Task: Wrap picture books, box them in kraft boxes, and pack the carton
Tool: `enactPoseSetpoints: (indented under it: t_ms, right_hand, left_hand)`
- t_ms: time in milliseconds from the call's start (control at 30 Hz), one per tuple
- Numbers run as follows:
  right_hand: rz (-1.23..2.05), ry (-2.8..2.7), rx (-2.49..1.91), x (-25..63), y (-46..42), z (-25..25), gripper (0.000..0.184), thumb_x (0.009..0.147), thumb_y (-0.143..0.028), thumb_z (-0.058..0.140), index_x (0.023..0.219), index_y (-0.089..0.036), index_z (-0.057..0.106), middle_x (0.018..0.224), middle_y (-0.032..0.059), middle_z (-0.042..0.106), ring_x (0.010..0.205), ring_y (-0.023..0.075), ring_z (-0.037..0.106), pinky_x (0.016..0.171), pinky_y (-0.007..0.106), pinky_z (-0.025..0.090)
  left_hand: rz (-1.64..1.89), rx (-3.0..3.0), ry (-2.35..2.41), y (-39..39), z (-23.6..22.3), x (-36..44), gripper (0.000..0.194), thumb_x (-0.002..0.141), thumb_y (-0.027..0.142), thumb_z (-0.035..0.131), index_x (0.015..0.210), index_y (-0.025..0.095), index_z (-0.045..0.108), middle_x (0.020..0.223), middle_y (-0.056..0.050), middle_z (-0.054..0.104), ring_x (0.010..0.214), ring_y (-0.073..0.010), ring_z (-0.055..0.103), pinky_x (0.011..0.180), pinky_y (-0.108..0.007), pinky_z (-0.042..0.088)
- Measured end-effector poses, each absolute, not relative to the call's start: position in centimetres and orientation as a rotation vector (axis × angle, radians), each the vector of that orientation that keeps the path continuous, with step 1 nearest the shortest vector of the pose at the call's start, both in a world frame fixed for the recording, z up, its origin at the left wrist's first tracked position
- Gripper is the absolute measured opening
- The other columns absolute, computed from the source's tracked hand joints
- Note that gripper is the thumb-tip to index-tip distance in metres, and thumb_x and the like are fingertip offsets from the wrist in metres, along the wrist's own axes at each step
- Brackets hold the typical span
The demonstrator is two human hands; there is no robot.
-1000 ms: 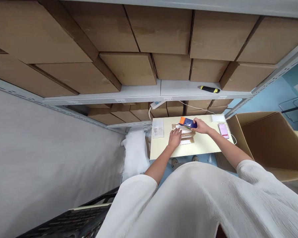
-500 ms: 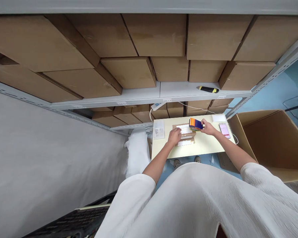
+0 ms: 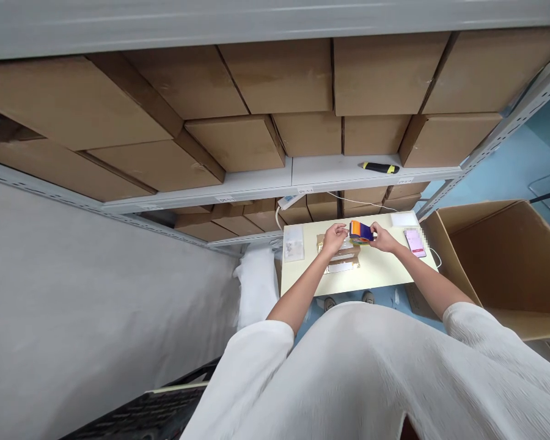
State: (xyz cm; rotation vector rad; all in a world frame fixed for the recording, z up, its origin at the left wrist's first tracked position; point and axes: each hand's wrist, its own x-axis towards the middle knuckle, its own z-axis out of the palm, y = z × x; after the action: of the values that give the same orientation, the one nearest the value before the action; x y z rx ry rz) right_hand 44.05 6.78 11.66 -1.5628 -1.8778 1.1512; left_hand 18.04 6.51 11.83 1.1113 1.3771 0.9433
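My right hand is wrapped round a blue and orange tape dispenser, held above the table. My left hand is close to the dispenser's orange end, with thumb and fingers pinched together. Whether a tape end is between those fingers is too small to see. Below both hands lies a small cardboard box with clear tape and white label strips on it. My left hand partly covers the box's far side.
A phone and a white pad lie at the table's right, a clear plastic packet at its left. Shelves of cartons rise behind, with a utility knife on one. A large open carton stands right.
My left hand has lifted off the small box and moved up and right to the dispenser, its fingers now pinched. My right hand still holds the dispenser in nearly the same place.
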Motion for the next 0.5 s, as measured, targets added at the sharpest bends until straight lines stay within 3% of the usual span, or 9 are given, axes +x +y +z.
enactPoseSetpoints:
  t_ms: [300, 500]
  right_hand:
    - [1.216, -1.826, -1.500, 44.2, 6.9, 11.2, 0.055, 0.065, -0.039, 0.079, 0.096, -0.031, 0.035, 0.088, -0.0063, 0.057, 0.078, 0.0172, 0.052, 0.065, 0.028, 0.046]
    - [1.173, -1.897, -1.548, 44.1, 6.7, 11.6, 0.051, 0.068, -0.037, 0.075, 0.098, -0.031, 0.034, 0.091, -0.0055, 0.060, 0.077, 0.0174, 0.052, 0.066, 0.028, 0.046]
  left_hand:
    - [0.997, 0.880, 1.321, 6.7, 13.4, 19.0, 0.039, 0.068, 0.001, 0.079, 0.104, 0.018, 0.076, 0.086, -0.006, 0.080, 0.087, -0.0215, 0.077, 0.087, -0.036, 0.058]
    - [1.031, 0.807, 1.406, 6.7, 13.2, 19.1, 0.035, 0.069, 0.003, 0.077, 0.100, 0.020, 0.073, 0.081, -0.002, 0.077, 0.081, -0.0186, 0.073, 0.083, -0.033, 0.056]
